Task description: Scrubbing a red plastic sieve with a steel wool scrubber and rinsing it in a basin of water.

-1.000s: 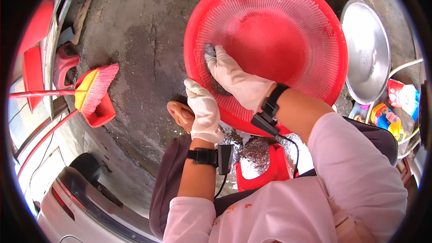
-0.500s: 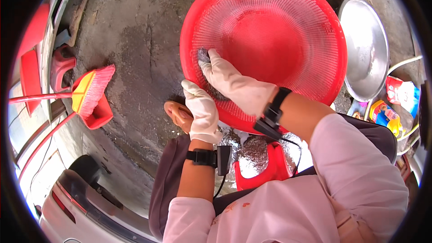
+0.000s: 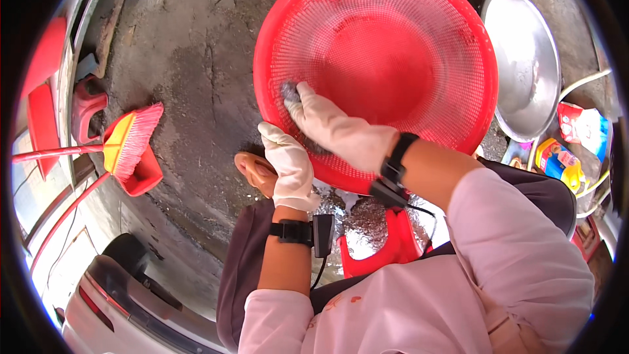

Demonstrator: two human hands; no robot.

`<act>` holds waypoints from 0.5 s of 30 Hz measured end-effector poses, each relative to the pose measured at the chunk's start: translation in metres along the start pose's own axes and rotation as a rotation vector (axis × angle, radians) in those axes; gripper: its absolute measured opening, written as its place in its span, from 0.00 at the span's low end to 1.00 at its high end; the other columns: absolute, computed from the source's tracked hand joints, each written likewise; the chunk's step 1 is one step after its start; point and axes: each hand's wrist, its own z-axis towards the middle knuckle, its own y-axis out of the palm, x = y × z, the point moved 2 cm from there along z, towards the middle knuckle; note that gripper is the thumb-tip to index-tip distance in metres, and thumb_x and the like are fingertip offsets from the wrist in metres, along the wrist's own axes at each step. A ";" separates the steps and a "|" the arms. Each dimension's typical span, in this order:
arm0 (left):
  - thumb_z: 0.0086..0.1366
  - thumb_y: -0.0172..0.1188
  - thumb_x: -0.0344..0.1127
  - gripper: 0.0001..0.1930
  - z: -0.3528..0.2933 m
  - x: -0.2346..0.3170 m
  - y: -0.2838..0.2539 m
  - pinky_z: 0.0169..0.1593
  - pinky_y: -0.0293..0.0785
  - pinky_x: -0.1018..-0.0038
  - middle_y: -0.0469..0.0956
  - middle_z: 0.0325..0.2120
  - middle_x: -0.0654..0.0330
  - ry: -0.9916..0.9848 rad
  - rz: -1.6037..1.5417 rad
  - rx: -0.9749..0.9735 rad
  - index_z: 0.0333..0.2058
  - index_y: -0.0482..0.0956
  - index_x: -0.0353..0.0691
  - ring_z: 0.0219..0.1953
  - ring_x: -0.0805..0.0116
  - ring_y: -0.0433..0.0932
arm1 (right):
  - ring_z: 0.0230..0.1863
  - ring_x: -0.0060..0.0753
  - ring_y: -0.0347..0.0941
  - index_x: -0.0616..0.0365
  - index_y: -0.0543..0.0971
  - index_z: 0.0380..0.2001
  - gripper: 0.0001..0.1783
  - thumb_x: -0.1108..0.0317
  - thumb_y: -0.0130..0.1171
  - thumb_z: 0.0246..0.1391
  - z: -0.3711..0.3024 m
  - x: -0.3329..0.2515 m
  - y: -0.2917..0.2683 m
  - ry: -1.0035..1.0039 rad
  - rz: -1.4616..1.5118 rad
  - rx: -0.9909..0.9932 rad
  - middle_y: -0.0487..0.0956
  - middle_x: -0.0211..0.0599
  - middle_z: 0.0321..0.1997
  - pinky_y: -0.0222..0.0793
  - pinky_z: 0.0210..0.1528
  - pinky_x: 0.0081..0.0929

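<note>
A large red plastic mesh basket fills the upper middle, its open side facing me. My right hand, in a white glove, reaches into it with fingers closed on a grey scouring pad, likely steel wool. That pad presses against the inner left wall. At the basket's near left rim is my left hand, also white-gloved; it is closed on the rim, though the fingertips are partly hidden. Each wrist wears a black strapped device.
A steel basin leans at the right, beside bottles and packets and a pale hose. A red stool stands on wet ground between my legs. A broom with a red dustpan lies left, above a vehicle.
My right hand and the scouring pad have slid slightly toward me along the basket's inner wall. My left hand stays at the rim. The whole view has turned a little.
</note>
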 end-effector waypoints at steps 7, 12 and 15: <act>0.77 0.39 0.50 0.27 0.007 -0.006 -0.003 0.53 0.70 0.72 0.79 0.47 0.51 0.060 -0.354 -0.095 0.54 0.72 0.29 0.47 0.63 0.76 | 0.59 0.45 0.69 0.64 0.66 0.63 0.28 0.58 0.46 0.65 -0.008 0.051 -0.105 0.445 1.463 -0.395 0.72 0.44 0.61 0.64 0.61 0.51; 0.77 0.37 0.50 0.26 0.015 -0.025 -0.001 0.53 0.70 0.72 0.78 0.46 0.54 0.024 -0.357 -0.085 0.54 0.72 0.30 0.46 0.67 0.75 | 0.55 0.46 0.70 0.66 0.69 0.60 0.26 0.59 0.45 0.67 0.005 0.033 -0.091 -0.506 -0.589 -0.304 0.72 0.45 0.59 0.64 0.62 0.44; 0.77 0.38 0.50 0.26 -0.004 0.006 0.002 0.54 0.69 0.73 0.79 0.46 0.51 -0.020 -0.114 -0.052 0.54 0.72 0.30 0.46 0.65 0.75 | 0.54 0.44 0.70 0.65 0.70 0.58 0.24 0.60 0.44 0.67 -0.010 0.045 -0.086 -0.541 -0.641 -0.296 0.73 0.44 0.57 0.65 0.61 0.42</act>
